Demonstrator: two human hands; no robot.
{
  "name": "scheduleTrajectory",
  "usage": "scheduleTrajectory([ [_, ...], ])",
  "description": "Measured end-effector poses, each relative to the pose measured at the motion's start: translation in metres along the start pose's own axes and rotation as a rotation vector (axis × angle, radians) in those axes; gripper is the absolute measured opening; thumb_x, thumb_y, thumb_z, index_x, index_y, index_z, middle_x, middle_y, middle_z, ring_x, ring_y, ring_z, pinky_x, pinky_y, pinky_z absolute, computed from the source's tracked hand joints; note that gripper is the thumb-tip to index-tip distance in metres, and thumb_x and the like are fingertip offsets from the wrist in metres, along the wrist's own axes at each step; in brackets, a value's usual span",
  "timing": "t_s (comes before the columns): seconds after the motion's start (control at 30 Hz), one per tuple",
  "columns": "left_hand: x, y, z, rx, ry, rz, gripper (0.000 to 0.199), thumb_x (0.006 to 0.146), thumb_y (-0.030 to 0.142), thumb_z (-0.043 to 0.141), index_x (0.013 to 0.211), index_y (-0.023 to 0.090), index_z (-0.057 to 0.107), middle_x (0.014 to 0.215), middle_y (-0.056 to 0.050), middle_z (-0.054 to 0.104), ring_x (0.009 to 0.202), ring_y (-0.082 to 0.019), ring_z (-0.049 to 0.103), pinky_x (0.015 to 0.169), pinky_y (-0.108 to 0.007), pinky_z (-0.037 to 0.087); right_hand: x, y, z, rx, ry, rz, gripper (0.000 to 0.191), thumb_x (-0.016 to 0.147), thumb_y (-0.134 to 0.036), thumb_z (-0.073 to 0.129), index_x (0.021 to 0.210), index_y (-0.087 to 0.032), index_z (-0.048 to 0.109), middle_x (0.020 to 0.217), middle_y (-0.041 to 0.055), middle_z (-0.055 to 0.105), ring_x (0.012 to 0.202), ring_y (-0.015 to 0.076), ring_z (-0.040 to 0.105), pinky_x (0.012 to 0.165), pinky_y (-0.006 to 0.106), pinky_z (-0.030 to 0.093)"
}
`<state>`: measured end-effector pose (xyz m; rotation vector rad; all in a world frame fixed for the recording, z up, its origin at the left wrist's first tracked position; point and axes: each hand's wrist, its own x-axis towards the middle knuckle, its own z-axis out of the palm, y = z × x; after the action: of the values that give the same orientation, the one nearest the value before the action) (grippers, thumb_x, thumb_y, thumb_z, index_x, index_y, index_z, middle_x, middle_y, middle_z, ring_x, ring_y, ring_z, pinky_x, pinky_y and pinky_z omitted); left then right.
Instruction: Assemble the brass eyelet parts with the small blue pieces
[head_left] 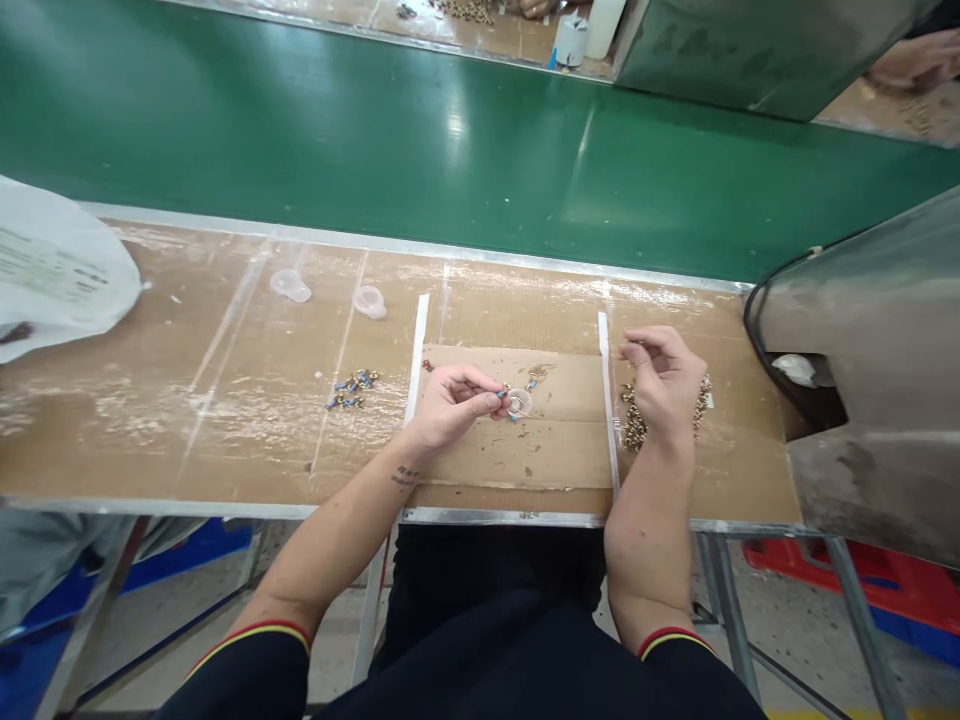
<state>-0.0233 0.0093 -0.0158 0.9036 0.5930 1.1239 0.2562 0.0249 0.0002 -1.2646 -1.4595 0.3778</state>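
Observation:
My left hand (456,408) is closed in a pinch over the cardboard sheet (555,455). Its fingertips grip a small blue-and-brass metal part (502,393), whose exact kind is too small to make out. Just right of those fingertips, a small clear round cup (520,403) sits on the cardboard. My right hand (664,380) is raised above a pile of small brass-coloured metal parts (634,425), partly covering it. Thumb and fingers meet there; whatever lies between them is too small to name.
Several blue-and-brass pieces (352,388) lie left of the cardboard. Behind them are two clear plastic cups (369,301). A white bag (60,265) covers the table's left end. A green belt (375,150) runs behind; a metal housing (877,380) bounds the right side.

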Motion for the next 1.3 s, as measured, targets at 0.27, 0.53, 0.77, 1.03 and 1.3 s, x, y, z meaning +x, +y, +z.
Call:
scheduleTrajectory([
  [0.27, -0.002, -0.002, 0.005, 0.034, 0.017, -0.028, 0.036, 0.068, 0.042, 0.095, 0.079, 0.014, 0.073, 0.074, -0.005, 0.079, 0.064, -0.016, 0.076, 0.060, -0.024, 0.064, -0.023, -0.049, 0.044, 0.467, -0.213, -0.150, 0.023, 0.083, -0.017, 0.083, 0.100, -0.032, 0.080, 0.087, -0.0008, 0.078, 0.078, 0.0150, 0.076, 0.064, 0.027, 0.066],
  [0.53, -0.005, 0.002, 0.007, 0.056, -0.056, 0.018, 0.030, 0.076, 0.036, 0.091, 0.080, 0.013, 0.072, 0.080, -0.006, 0.080, 0.070, -0.014, 0.077, 0.066, -0.024, 0.065, -0.031, -0.058, 0.054, 0.459, -0.249, -0.215, 0.034, 0.081, -0.007, 0.082, 0.101, -0.034, 0.081, 0.095, -0.0015, 0.081, 0.085, 0.0178, 0.080, 0.075, 0.032, 0.071],
  [0.77, -0.004, 0.002, 0.005, 0.047, -0.083, 0.075, 0.021, 0.079, 0.028, 0.089, 0.081, 0.014, 0.073, 0.083, -0.005, 0.079, 0.073, -0.012, 0.076, 0.070, -0.021, 0.064, -0.034, -0.062, 0.056, 0.480, -0.275, -0.203, 0.039, 0.078, -0.004, 0.083, 0.104, -0.033, 0.081, 0.096, -0.0005, 0.081, 0.083, 0.0163, 0.079, 0.080, 0.031, 0.070],
  [1.03, -0.006, 0.004, 0.006, 0.070, -0.095, 0.075, 0.020, 0.079, 0.028, 0.089, 0.081, 0.015, 0.074, 0.081, -0.004, 0.078, 0.072, -0.010, 0.074, 0.070, -0.019, 0.062, -0.033, -0.066, 0.055, 0.429, -0.257, -0.197, 0.033, 0.078, -0.007, 0.084, 0.099, -0.033, 0.081, 0.095, 0.0001, 0.081, 0.086, 0.0185, 0.079, 0.076, 0.032, 0.070],
  [1.3, -0.006, 0.003, 0.006, 0.090, -0.087, 0.087, 0.020, 0.079, 0.028, 0.089, 0.081, 0.015, 0.074, 0.082, -0.004, 0.077, 0.074, -0.011, 0.074, 0.070, -0.020, 0.061, -0.035, -0.068, 0.059, 0.464, -0.233, -0.192, 0.029, 0.080, -0.009, 0.084, 0.097, -0.031, 0.080, 0.089, -0.0017, 0.079, 0.078, 0.0143, 0.077, 0.072, 0.027, 0.068],
])
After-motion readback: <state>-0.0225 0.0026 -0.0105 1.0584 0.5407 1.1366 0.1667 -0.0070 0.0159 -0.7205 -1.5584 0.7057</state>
